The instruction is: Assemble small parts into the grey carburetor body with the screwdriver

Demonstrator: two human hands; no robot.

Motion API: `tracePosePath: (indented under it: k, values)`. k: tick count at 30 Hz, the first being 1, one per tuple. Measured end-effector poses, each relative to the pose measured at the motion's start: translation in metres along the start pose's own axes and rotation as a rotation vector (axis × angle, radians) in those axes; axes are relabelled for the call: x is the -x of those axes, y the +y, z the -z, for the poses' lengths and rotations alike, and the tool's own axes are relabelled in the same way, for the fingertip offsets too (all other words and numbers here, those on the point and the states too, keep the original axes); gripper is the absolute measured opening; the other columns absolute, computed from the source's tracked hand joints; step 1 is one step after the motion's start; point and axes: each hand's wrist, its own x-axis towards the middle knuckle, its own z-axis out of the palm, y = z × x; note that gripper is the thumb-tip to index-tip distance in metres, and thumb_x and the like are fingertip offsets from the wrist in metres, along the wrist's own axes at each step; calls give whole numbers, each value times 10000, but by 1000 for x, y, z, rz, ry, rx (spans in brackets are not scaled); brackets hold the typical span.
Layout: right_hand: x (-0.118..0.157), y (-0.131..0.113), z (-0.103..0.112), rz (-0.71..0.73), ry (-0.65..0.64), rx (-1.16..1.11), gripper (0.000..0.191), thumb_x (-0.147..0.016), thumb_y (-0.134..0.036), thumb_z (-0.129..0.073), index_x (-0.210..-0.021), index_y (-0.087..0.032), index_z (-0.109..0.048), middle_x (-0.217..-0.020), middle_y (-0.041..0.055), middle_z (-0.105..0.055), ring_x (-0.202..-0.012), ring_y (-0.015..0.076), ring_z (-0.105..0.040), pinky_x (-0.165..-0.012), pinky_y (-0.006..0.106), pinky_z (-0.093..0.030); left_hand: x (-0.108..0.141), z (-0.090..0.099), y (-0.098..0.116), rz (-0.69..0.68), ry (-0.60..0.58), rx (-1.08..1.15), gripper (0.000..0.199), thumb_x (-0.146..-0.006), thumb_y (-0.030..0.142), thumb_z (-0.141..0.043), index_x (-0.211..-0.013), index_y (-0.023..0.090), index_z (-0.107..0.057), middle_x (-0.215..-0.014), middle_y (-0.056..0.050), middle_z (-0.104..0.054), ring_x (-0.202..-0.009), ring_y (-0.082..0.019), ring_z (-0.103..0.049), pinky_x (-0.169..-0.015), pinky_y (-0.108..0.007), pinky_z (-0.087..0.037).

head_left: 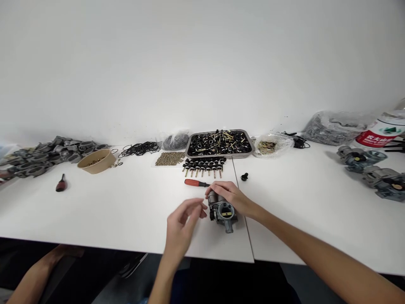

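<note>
A grey metal carburetor point(226, 210) stands on the white table in front of me, its round bore with a brass-coloured plate facing me. My right hand point(232, 196) is closed over its upper back part and holds it there. Beside its left side is my left hand point(183, 221), fingers curved and thumb apart, with nothing visible in it. A black knob point(211, 214) sits on that side of the carburetor, close to my left fingertips. Just behind lies a screwdriver with a red handle point(192, 182), its tip end hidden by my right hand.
A metal tray point(218, 155) of small black and brass parts stands by the wall. Rows of black-headed parts point(204, 164) and brass bits point(170, 158) lie before it. Left are a paper bowl point(98, 162) and grey castings point(47, 156); right, more carburetors point(387, 181). A person's arm point(41, 270) shows lower left.
</note>
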Motion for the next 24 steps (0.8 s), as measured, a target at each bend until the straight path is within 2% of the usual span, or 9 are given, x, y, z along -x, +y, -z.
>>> tracePosePath:
  k: [2,3,4,7,9,11,14,18,24]
  values:
    - [0,-1,2,-2,-24,24,358,-993,-420,-435,-955,-175,-694,-909,54,-655,-848,176,-592,-780,302,-446,-31,14,16,-39,-128,-150,271,-884,397,-586,-1019,191,-699,-891,-60,-704,-743,-146,-658,-726,-273,-544]
    - [0,-1,3,-1,-31,31,360,-989,-428,-443,-961,-177,-699,-926,57,-660,-866,183,-594,-798,311,-444,-50,19,25,-53,-220,-245,282,-880,404,-589,-1041,198,-695,-941,-62,-705,-804,-156,-660,-761,-281,-536]
    - [-1,-1,4,2,-33,31,361,-985,-436,-452,-964,-179,-704,-951,62,-666,-888,189,-595,-815,318,-442,-71,22,32,-82,-286,-329,279,-869,413,-597,-1005,193,-702,-938,-62,-704,-821,-163,-655,-750,-281,-524]
    - [-2,0,8,21,-18,-6,354,-979,-438,-468,-980,-181,-711,-1023,73,-676,-944,199,-594,-844,324,-442,-126,24,44,-120,-571,-605,274,-820,434,-633,-893,178,-696,-873,-50,-678,-724,-149,-597,-653,-270,-462]
    - [-4,1,13,38,15,-49,357,-975,-443,-474,-987,-179,-714,-1032,79,-675,-930,200,-601,-824,326,-454,-148,20,42,-165,-712,-795,287,-761,441,-689,-877,179,-689,-896,-50,-655,-742,-158,-565,-630,-267,-415]
    - [-8,2,19,51,51,-85,381,-972,-466,-471,-981,-174,-716,-992,84,-671,-873,196,-610,-785,332,-466,-156,16,33,-201,-779,-919,327,-722,456,-724,-920,199,-686,-958,-51,-630,-817,-182,-553,-647,-270,-395]
    - [-13,2,28,70,120,-104,408,-970,-486,-466,-965,-167,-719,-938,85,-664,-832,191,-607,-769,341,-471,-150,14,16,-157,-826,-979,341,-725,453,-719,-966,217,-669,-995,-53,-596,-835,-196,-539,-627,-273,-377]
    - [-15,-1,34,82,190,-97,404,-973,-477,-465,-951,-162,-717,-937,91,-671,-818,187,-604,-768,345,-472,-142,17,-1,-151,-826,-957,238,-790,372,-647,-965,211,-652,-1052,-61,-570,-848,-203,-545,-631,-282,-374]
    - [-9,-16,55,149,308,79,341,-976,-436,-479,-945,-188,-710,-907,72,-693,-831,190,-625,-791,350,-486,-147,18,-7,-191,-862,-874,107,-793,296,-644,-817,191,-645,-1016,-53,-575,-867,-196,-539,-668,-279,-385]
